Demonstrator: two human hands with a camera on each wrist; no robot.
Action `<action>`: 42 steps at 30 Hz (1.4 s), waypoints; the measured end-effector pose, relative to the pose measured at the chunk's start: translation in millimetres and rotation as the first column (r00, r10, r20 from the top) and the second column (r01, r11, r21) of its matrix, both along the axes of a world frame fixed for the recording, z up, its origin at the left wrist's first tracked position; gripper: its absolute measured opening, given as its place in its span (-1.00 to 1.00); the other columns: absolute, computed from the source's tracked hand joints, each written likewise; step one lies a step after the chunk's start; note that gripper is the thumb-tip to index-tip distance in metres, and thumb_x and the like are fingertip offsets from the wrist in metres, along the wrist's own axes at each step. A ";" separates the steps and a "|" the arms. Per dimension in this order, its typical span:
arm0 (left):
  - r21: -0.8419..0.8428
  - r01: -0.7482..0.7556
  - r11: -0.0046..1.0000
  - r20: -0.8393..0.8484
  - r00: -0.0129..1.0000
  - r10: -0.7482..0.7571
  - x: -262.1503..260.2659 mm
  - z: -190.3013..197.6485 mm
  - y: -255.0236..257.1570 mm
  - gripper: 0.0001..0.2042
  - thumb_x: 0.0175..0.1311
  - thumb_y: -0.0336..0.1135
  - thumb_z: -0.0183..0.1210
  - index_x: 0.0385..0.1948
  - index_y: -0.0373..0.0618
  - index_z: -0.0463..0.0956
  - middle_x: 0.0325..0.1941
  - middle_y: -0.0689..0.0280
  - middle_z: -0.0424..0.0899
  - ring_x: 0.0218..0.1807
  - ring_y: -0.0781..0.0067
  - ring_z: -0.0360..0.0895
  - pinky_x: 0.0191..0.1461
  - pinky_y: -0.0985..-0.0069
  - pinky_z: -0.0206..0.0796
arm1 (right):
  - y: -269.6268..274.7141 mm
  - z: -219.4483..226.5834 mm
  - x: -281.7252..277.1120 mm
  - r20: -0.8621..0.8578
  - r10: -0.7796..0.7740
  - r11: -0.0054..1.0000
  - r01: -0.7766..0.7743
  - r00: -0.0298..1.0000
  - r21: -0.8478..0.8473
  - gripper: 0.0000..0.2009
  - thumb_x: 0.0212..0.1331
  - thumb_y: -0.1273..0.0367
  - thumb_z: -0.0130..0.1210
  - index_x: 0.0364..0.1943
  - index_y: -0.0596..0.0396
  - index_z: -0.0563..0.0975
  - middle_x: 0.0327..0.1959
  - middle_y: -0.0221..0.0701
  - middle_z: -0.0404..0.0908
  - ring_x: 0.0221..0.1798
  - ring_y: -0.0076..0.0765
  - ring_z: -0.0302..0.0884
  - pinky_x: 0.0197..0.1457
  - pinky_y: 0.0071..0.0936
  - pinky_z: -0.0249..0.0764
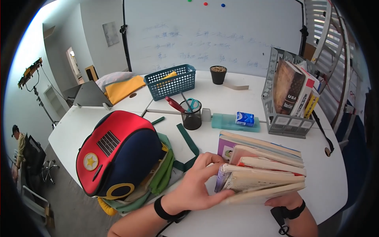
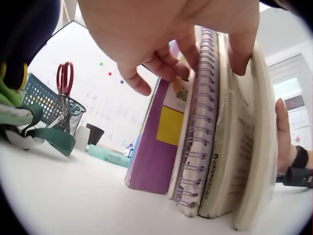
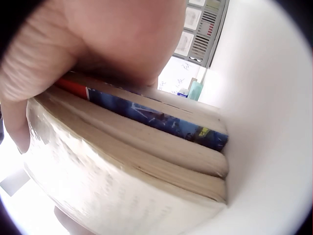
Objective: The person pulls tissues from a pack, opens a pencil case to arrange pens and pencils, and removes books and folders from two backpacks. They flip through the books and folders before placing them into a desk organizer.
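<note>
A row of books point(image 1: 268, 179) stands upright on the white table, pages facing up and spines toward the left. My left hand point(image 1: 201, 181) grips the row at its left end, thumb on the near side and fingers reaching across the top. Under those fingers, the left wrist view shows a purple book point(image 2: 151, 147) and a spiral-bound notebook point(image 2: 198, 127). At the near right end my right hand point(image 1: 290, 200) holds the books, partly hidden behind them. The right wrist view has it over their edges, near a blue-covered book point(image 3: 161, 120).
Left of the books sits a red and navy backpack point(image 1: 122, 154). Behind stand a mesh pen cup point(image 1: 192, 119), a teal case point(image 1: 225, 121) with a blue packet point(image 1: 245, 118), a teal basket point(image 1: 169, 85) and a small pot point(image 1: 218, 75). A grey book holder point(image 1: 286, 124) stands right.
</note>
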State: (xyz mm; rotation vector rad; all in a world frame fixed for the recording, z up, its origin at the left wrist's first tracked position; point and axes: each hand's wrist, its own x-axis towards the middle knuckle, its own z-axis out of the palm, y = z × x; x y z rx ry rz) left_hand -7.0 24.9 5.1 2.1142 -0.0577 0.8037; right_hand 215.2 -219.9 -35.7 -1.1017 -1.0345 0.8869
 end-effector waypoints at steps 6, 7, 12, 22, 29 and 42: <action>0.103 -0.027 0.994 -0.097 0.995 0.037 0.3 -2.9 -15.8 -0.54 0.10 -0.25 0.64 0.00 -0.17 0.68 0.04 0.18 0.53 0.16 0.11 0.49 0.23 0.33 0.41 | 2.8 -15.2 -2.8 0.052 -0.155 0.987 0.153 0.987 0.040 0.04 -0.08 0.31 0.72 0.55 0.13 0.31 0.45 -0.29 0.53 0.49 -0.21 0.48 0.55 -0.17 0.43; -0.074 0.020 0.997 -0.062 0.998 -0.025 2.3 -7.4 -16.0 -0.59 0.16 -0.28 0.60 0.01 -0.16 0.69 0.03 0.16 0.54 0.13 0.09 0.52 0.22 0.31 0.43 | 3.5 -16.6 -2.9 0.060 -0.181 0.983 0.178 0.982 0.045 0.04 -0.08 0.31 0.72 0.55 0.14 0.32 0.45 -0.30 0.54 0.48 -0.21 0.49 0.55 -0.17 0.44; -0.727 0.158 0.668 0.041 0.981 -0.188 -6.2 -5.2 -10.0 -0.49 0.39 -0.33 0.46 0.29 -0.25 0.50 0.27 0.18 0.65 0.24 0.33 0.61 0.34 0.31 0.46 | 9.5 -15.0 0.4 0.026 -0.253 0.967 0.253 0.967 0.006 0.03 -0.03 0.27 0.70 0.54 0.20 0.30 0.45 -0.27 0.52 0.45 -0.22 0.52 0.53 -0.19 0.47; -0.466 0.205 0.860 -0.127 0.947 -0.295 -10.5 6.9 8.5 -0.40 0.34 -0.32 0.53 0.37 -0.26 0.49 0.25 0.25 0.71 0.17 0.52 0.61 0.32 0.44 0.47 | -2.9 -22.2 17.8 -0.018 -0.249 0.969 0.249 0.968 -0.001 -0.01 -0.03 0.37 0.66 0.53 0.22 0.30 0.40 -0.25 0.56 0.41 -0.24 0.55 0.48 -0.24 0.49; -0.592 0.205 0.779 0.007 0.968 -0.250 -12.2 -7.5 7.9 -0.52 0.48 -0.39 0.39 0.36 -0.25 0.50 0.24 0.27 0.73 0.20 0.49 0.62 0.33 0.43 0.47 | -3.0 -14.5 10.7 0.004 -0.245 0.969 0.245 0.969 -0.032 -0.05 -0.04 0.38 0.61 0.53 0.18 0.35 0.39 -0.30 0.59 0.39 -0.25 0.57 0.49 -0.26 0.47; -0.671 -0.015 0.741 0.496 0.734 0.464 -8.1 8.2 25.0 -0.52 0.57 -0.34 0.29 0.41 -0.27 0.37 0.32 0.21 0.65 0.31 0.40 0.56 0.45 0.36 0.33 | -44.3 8.5 75.2 0.082 -0.181 0.982 0.185 0.980 -0.042 -0.13 -0.11 0.55 0.55 0.44 0.24 0.43 0.29 -0.23 0.67 0.35 -0.18 0.60 0.44 -0.22 0.52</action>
